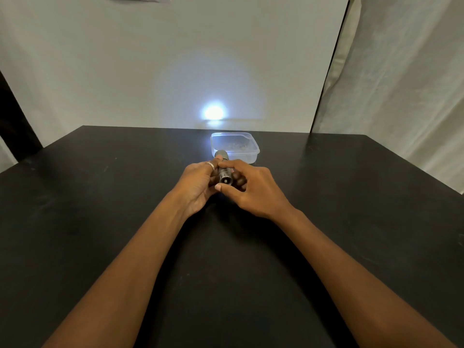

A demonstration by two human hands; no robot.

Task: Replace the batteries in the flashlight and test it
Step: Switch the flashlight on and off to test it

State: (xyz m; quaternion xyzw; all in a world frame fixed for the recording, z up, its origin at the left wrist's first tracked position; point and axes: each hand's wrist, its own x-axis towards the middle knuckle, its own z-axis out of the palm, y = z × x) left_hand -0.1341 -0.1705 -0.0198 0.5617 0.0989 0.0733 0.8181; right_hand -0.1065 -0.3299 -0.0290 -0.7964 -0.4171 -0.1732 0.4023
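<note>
Head view | I see left hand [200, 183] and right hand [247, 185] clamped around flashlight [223, 169], mid-table, lens toward far edge | beam spot [214, 113] on wall | plastic container [236, 145] just beyond | table [100, 197] sides open

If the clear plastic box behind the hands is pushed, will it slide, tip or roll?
The clear, shallow plastic box would probably slide, not roll: it looks flat-bottomed, and the black table looks smooth. Being low and wide, it seems unlikely to tip. Thin walls suggest it is light.
</note>
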